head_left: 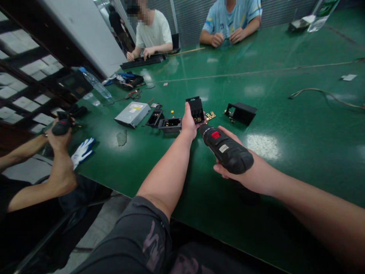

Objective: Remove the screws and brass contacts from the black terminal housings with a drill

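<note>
My left hand [188, 122] is closed around a black plastic housing [195, 108] with brass contacts at its lower end, held up off the table. In my right hand [242, 173] is a black cordless drill [226, 148] with a red switch on top; its nose points at the housing. Whether the bit touches the housing is hidden. Several small brass plates [210, 116] lie just behind the drill's nose. To the right rests another black housing [242, 112] with brass pieces at its open side. Two more black housings [170, 125] lie left of my left hand.
A silver disc drive [132, 113] and a bottle [95, 83] are at the left on the green table [299, 152]. Near the left edge lies a white-and-blue glove [82, 151], beside a co-worker's hands on another drill [62, 126]. Two people sit opposite; a cable [322, 90] lies right.
</note>
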Motion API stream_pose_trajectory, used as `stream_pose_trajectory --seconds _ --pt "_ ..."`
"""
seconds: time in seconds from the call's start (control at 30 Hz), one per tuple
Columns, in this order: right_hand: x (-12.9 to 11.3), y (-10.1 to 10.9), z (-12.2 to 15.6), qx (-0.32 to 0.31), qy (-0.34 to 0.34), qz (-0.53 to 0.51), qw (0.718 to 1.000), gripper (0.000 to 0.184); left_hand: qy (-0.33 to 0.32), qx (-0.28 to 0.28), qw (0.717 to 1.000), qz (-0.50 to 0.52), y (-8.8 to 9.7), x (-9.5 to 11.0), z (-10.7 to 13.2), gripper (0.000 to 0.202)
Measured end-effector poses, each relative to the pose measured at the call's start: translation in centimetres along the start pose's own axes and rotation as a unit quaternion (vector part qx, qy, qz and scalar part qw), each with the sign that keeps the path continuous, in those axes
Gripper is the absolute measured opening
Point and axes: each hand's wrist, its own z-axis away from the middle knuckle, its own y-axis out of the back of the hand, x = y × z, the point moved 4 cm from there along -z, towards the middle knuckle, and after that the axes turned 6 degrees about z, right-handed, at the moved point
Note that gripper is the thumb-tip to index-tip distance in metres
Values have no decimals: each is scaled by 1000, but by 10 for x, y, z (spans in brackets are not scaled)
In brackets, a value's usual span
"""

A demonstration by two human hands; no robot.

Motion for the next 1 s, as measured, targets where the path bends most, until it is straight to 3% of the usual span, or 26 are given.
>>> stream_pose_trajectory --seconds 0.7,1.0 --pt "2 0 0 3 10 5 1000 132 -9 -5 1000 0 4 -5 -11 85" --pt "0 1 0 12 4 7 1000 129 9 -1 1000 16 2 -1 -4 85"
